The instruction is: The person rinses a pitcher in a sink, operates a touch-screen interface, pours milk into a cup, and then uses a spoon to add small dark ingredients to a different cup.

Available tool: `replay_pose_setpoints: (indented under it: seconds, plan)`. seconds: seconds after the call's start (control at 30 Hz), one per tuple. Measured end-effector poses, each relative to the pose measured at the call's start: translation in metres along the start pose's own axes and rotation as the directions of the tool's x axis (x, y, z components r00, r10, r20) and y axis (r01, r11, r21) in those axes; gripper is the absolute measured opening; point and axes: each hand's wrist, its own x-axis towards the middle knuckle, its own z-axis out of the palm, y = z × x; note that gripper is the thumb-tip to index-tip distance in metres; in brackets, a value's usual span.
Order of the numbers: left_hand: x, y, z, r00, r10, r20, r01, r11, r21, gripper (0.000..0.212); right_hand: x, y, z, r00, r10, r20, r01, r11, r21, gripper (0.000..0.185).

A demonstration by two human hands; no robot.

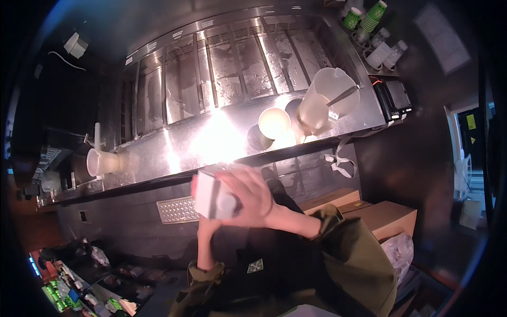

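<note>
In front of my body, both hands are around a white carton (205, 195) with a round white cap (227, 206). My right hand (251, 194) wraps its top and right side. Behind and below the carton is my left hand (208, 225), mostly hidden by it. Motion blurs the hands and carton. Beyond them, on the steel counter, stands a paper cup (274, 123), its inside washed out by glare. To its right is a large translucent plastic pitcher (317, 99) with a metal utensil (343, 96) leaning in it.
A steel well with dividers (241, 59) is set into the counter. A small plastic jug (99, 162) stands left. Green paper cups (372, 18) are stacked at the back right. Cardboard boxes (390, 218) sit low on the right, near a white strap (342, 162). A perforated metal plate (178, 210) lies below.
</note>
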Motion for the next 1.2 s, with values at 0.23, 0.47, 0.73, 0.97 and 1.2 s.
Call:
replay_pose_setpoints:
  seconds: [0.23, 0.47, 0.73, 0.97, 1.2]
  plan:
    - [0.112, -0.017, -0.014, 0.909, 0.030, -0.415, -0.020, 0.999, 0.029, 0.080, 0.076, 0.051, -0.012, 0.998, -0.058, 0.040, 0.061, 0.996, -0.060, 0.084]
    - [0.119, -0.087, -0.033, 0.884, -0.067, -0.464, 0.069, 0.998, -0.011, 0.053, -0.084, 0.166, -0.042, 0.728, 0.661, -0.183, -0.660, 0.747, 0.074, 0.053]
    - [0.103, -0.096, -0.082, 0.919, -0.276, -0.284, 0.298, 0.954, 0.040, 0.037, -0.034, 0.248, -0.011, 0.839, 0.509, -0.194, -0.494, 0.861, 0.123, 0.079]
    - [0.106, -0.097, -0.083, 0.955, -0.178, -0.236, 0.172, 0.984, -0.049, 0.041, 0.046, 0.160, -0.021, 0.838, 0.294, -0.461, -0.362, 0.930, -0.065, 0.069]
    - [0.120, -0.077, -0.083, 0.986, -0.013, -0.167, 0.013, 1.000, -0.002, 0.049, 0.089, 0.065, -0.060, 0.801, 0.146, -0.580, -0.260, 0.958, -0.118, 0.070]
